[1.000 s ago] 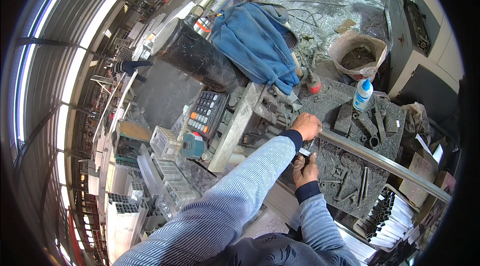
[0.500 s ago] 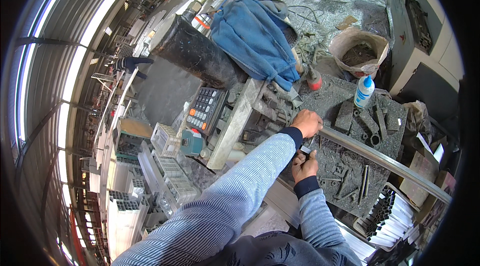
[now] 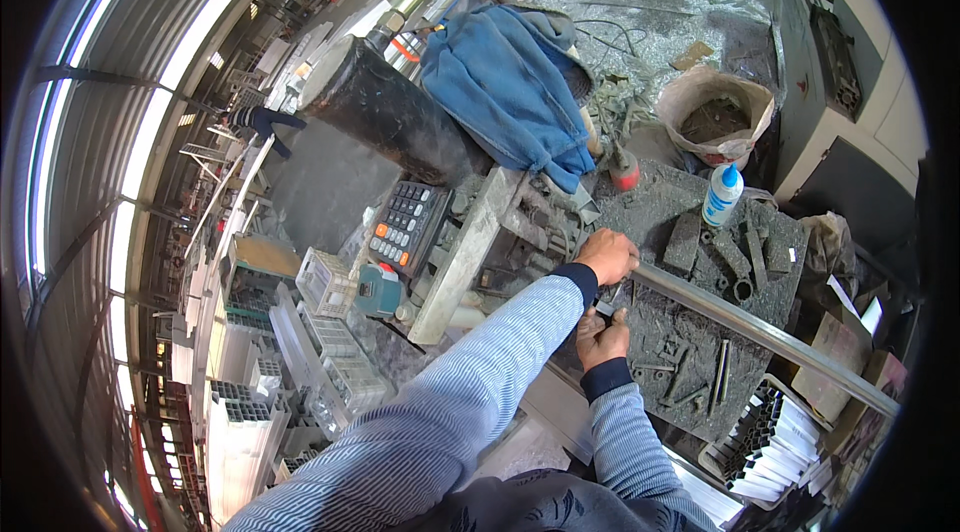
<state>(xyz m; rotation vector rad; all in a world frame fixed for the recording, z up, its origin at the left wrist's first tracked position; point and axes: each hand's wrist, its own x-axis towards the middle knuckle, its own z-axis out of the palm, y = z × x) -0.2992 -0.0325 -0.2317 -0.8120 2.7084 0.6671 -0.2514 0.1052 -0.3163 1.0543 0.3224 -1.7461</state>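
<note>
Nearest are two blue-and-white striped sleeves (image 3: 460, 382) with dark cuffs, reaching up to a pair of bare hands set close together. The right hand (image 3: 603, 340) has its thumb and fingers drawn together, pinching a small metal piece (image 3: 604, 309), mostly hidden, at the near left edge of a gritty grey counter (image 3: 650, 217). Just beyond it, the left hand (image 3: 608, 257) is curled palm down beside the end of a long metal bar (image 3: 765, 332); whether it grips the bar or something beneath cannot be told.

The small piece looks light, stiff and hard to damage, though gritty or slick edges could make it twist; a fingertip pinch on its outer sides would suit it. The bar looks heavier and rigid, smooth enough to slip, and best taken with a full wrap of the fingers.

The bar runs rightward across the counter. On its near side lie bolts (image 3: 685, 372) and two slim rods (image 3: 720, 372); on its far side stand dark metal blocks (image 3: 683, 240) and a white bottle with a blue cap (image 3: 722, 200). A box of pale profiles (image 3: 775, 452) sits at lower right.

Left of the hands are a teal-and-red object (image 3: 380, 292) and a calculator (image 3: 408, 224). Farther back come a blue cloth (image 3: 510, 92), a large black cylinder (image 3: 390, 112) and a pale sack (image 3: 700, 149). Far off at left, a person (image 3: 262, 122) bends over.
</note>
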